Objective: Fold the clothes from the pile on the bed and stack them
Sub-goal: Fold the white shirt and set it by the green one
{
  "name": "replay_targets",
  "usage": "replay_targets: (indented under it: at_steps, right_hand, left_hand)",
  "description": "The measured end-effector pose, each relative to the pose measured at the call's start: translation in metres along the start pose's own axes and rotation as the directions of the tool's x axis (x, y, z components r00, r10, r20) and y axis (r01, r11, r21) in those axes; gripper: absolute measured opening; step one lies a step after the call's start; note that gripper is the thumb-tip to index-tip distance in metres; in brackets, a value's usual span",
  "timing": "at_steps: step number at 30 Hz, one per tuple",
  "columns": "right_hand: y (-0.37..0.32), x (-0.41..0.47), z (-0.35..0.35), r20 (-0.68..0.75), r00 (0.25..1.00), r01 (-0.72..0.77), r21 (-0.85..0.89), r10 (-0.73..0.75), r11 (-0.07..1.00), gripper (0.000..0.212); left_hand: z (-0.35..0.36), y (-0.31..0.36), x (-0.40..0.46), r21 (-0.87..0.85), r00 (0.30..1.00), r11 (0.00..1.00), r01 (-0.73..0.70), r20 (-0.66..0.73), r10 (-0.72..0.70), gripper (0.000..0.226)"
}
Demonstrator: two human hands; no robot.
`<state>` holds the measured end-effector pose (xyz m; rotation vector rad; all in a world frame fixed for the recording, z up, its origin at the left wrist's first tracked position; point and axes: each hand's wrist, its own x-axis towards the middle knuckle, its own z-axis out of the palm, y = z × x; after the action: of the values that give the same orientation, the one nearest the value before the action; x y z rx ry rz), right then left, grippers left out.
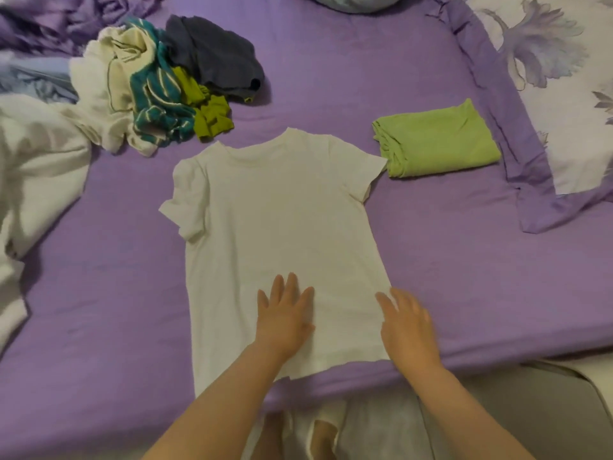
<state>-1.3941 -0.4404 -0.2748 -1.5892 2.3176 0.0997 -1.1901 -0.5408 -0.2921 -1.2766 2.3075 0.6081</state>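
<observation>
A white T-shirt (275,220) lies spread flat on the purple bed sheet (447,254), collar away from me, hem at the bed's near edge. My left hand (285,320) presses flat on the lower middle of the shirt, fingers straight. My right hand (409,330) rests with spread fingers on the shirt's lower right edge. A folded light-green garment (438,141) sits to the right of the shirt. The unfolded pile (159,84) lies at the back left, with white, teal-striped, olive-green and dark grey pieces.
A rumpled white cloth (33,180) lies along the left edge. A floral pillow (564,94) with a purple border fills the back right corner. Another pillow (351,1) shows at the top. The bed's near edge runs just below my hands.
</observation>
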Motion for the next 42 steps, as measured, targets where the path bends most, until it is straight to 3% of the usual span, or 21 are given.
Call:
replay_targets:
  at_steps: [1, 4, 6, 9, 13, 15, 17, 18, 21, 24, 27, 31, 33, 37, 38, 39, 41, 42]
  right_hand:
    - [-0.012, -0.002, 0.002, 0.006, 0.996, 0.092, -0.02, -0.091, 0.996, 0.056]
    - [-0.048, -0.008, 0.021, 0.265, 0.917, 0.306, 0.008, -0.297, 0.952, 0.049]
    - [-0.065, -0.011, 0.033, 0.324, 0.896, 0.314, 0.021, -0.304, 0.949, 0.048]
    - [-0.083, -0.012, 0.037, 0.268, 0.925, 0.261, 0.064, -0.268, 0.963, 0.044]
    - [-0.093, -0.007, 0.037, 0.295, 0.899, 0.326, 0.038, -0.322, 0.945, 0.046]
    - [-0.1, -0.006, 0.035, 0.31, 0.899, 0.316, 0.032, -0.31, 0.948, 0.046]
    - [-0.108, -0.008, 0.033, 0.33, 0.893, 0.318, 0.021, -0.307, 0.948, 0.046]
    - [-0.112, -0.009, 0.032, 0.34, 0.889, 0.322, 0.018, -0.308, 0.947, 0.046]
    - [-0.121, -0.012, 0.03, 0.35, 0.883, 0.324, 0.029, -0.313, 0.946, 0.046]
    - [-0.128, -0.013, 0.029, 0.359, 0.878, 0.326, 0.037, -0.317, 0.945, 0.046]
    - [-0.131, -0.013, 0.027, 0.377, 0.874, 0.322, 0.023, -0.307, 0.946, 0.046]
    - [-0.135, -0.012, 0.022, 0.411, 0.853, 0.346, 0.019, -0.323, 0.938, 0.046]
    - [-0.138, -0.013, 0.021, 0.424, 0.842, 0.358, 0.025, -0.334, 0.933, 0.046]
    - [-0.145, -0.015, 0.02, 0.433, 0.835, 0.362, 0.036, -0.341, 0.932, 0.045]
    - [-0.149, -0.016, 0.02, 0.429, 0.832, 0.359, 0.064, -0.351, 0.931, 0.046]
    - [-0.153, -0.016, 0.019, 0.426, 0.827, 0.357, 0.106, -0.367, 0.928, 0.047]
    - [-0.163, -0.02, 0.017, 0.435, 0.796, 0.356, 0.226, -0.421, 0.907, 0.056]
    - [-0.167, -0.023, 0.016, 0.448, 0.77, 0.362, 0.279, -0.454, 0.889, 0.063]
  left_hand:
    - [0.004, -0.009, -0.009, 0.0, 1.0, 1.0, 0.02, 0.008, -0.02, 0.066]
    - [0.014, -0.034, -0.033, -0.008, 0.996, 0.996, 0.087, -0.013, -0.087, 0.06]
    - [0.017, -0.05, -0.046, -0.045, 0.982, 0.982, 0.182, -0.049, -0.184, 0.053]
    - [0.019, -0.075, -0.06, -0.159, 0.922, 0.924, 0.348, -0.119, -0.368, 0.051]
    - [0.013, -0.094, -0.071, -0.491, 0.836, 0.773, 0.401, -0.148, -0.528, 0.07]
    - [0.01, -0.098, -0.073, -0.649, 0.772, 0.626, 0.432, -0.092, -0.629, 0.076]
    - [0.009, -0.106, -0.076, -0.752, 0.698, 0.45, 0.482, 0.019, -0.716, 0.07]
    - [0.01, -0.11, -0.078, -0.731, 0.69, 0.442, 0.52, 0.053, -0.722, 0.061]
    - [0.013, -0.12, -0.086, -0.611, 0.744, 0.578, 0.541, 0.028, -0.667, 0.025]
    - [0.017, -0.121, -0.092, -0.758, 0.789, 0.519, 0.396, -0.008, -0.614, 0.02]
    - [0.023, -0.119, -0.1, -0.89, 0.851, 0.364, 0.275, 0.05, -0.522, 0.036]
    - [0.027, -0.119, -0.114, -0.923, 0.956, 0.344, 0.175, 0.077, -0.282, 0.071]
    - [0.026, -0.121, -0.118, -0.927, 0.955, 0.321, 0.193, 0.103, -0.277, 0.067]
    - [0.017, -0.125, -0.118, -0.883, 0.891, 0.316, 0.347, 0.204, -0.406, 0.038]
    - [0.013, -0.124, -0.118, -0.899, 0.877, 0.239, 0.368, 0.249, -0.412, 0.035]
    - [0.009, -0.123, -0.118, -0.917, 0.863, 0.1, 0.385, 0.32, -0.39, 0.034]
    - [0.0, -0.12, -0.119, -0.865, 0.82, -0.199, 0.461, 0.5, -0.279, 0.033]
    - [-0.004, -0.121, -0.119, -0.819, 0.799, -0.276, 0.503, 0.562, -0.212, 0.031]
